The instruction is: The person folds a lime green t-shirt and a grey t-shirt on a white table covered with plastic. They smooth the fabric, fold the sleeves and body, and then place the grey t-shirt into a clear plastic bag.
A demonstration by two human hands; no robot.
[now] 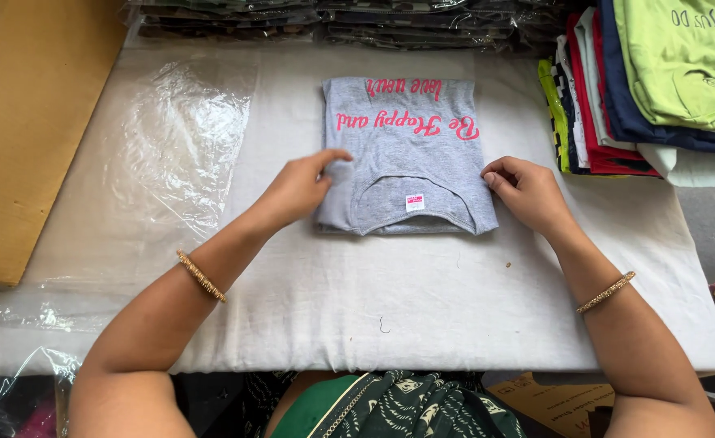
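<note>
A grey T-shirt [406,138] with pink lettering lies folded into a rectangle on the white-covered table [422,308], its neckline and small red label facing me. My left hand [299,188] pinches the shirt's left edge near the collar. My right hand [524,191] rests with fingertips on the shirt's right edge. Each wrist wears a gold bangle.
A pile of folded shirts [649,89] in green, navy, red and white sits at the right. Plastic-bagged garments [333,20] line the far edge. A clear plastic sheet [175,138] lies at left, beside a brown cardboard piece [25,138].
</note>
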